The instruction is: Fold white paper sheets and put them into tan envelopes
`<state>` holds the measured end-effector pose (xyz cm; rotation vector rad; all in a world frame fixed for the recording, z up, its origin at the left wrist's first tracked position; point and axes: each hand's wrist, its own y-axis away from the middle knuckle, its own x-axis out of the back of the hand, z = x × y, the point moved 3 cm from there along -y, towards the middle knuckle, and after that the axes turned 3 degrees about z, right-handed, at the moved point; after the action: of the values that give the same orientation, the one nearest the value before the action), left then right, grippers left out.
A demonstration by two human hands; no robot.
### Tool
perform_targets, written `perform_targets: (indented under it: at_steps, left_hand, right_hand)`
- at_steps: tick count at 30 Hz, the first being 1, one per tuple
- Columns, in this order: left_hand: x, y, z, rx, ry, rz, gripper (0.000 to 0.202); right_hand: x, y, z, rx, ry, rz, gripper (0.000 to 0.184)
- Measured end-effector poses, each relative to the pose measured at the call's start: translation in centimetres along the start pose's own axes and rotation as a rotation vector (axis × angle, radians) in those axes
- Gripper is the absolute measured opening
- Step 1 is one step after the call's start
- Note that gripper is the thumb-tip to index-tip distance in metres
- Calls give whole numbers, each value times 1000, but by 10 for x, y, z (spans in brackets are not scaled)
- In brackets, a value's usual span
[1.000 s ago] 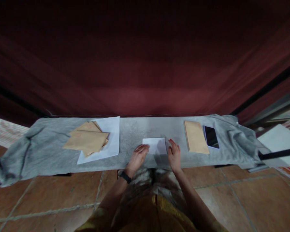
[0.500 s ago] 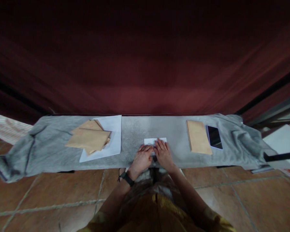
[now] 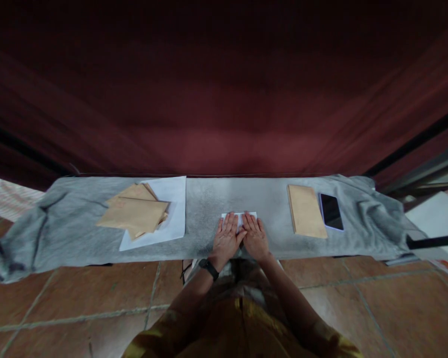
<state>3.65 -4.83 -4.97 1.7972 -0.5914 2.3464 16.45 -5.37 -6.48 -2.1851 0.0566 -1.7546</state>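
Observation:
A small piece of white paper lies on the grey cloth near the front edge, mostly covered by my hands. My left hand rests flat on its left half with the fingers stretched forward. Flat on the right half is my right hand, its fingers also extended. The thumbs come close together between them. Only the paper's far edge and a strip in the middle show.
Grey cloth covers the narrow table. On the left, several brown envelopes lie loosely over white sheets. To the right are a neat stack of brown envelopes and a phone. A dark red curtain hangs behind.
My left hand has moved forward and flattened onto the paper, its fingers now straight. My right hand has shifted slightly right.

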Motion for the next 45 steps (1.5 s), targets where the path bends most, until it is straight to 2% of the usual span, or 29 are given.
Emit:
perform_targets:
  at_steps: [12, 16, 20, 25, 28, 37, 45]
  left_hand:
    - [-7, 2, 0, 64, -29, 15, 65]
    - [-6, 1, 2, 71, -29, 16, 66]
    - [-6, 1, 3, 71, -49, 5, 66]
    - [-8, 0, 4, 50, -106, -51, 61]
    - [-7, 0, 4, 39, -130, -54, 61]
    - [-3, -2, 7, 36, -104, -59, 66]
    - [-8, 2, 3, 41, -82, -23, 65]
  right_hand:
    - [3, 4, 26, -43, -10, 51, 52]
    - [5, 3, 32, -126, -11, 76, 53]
    - [8, -3, 23, -138, -20, 104, 53]
    - [6, -6, -4, 69, -82, 12, 50]
    - [3, -4, -11, 90, -63, -20, 51]
    - [2, -1, 7, 43, 4, -5, 53]
    - [-1, 1, 10, 25, 10, 14, 56]
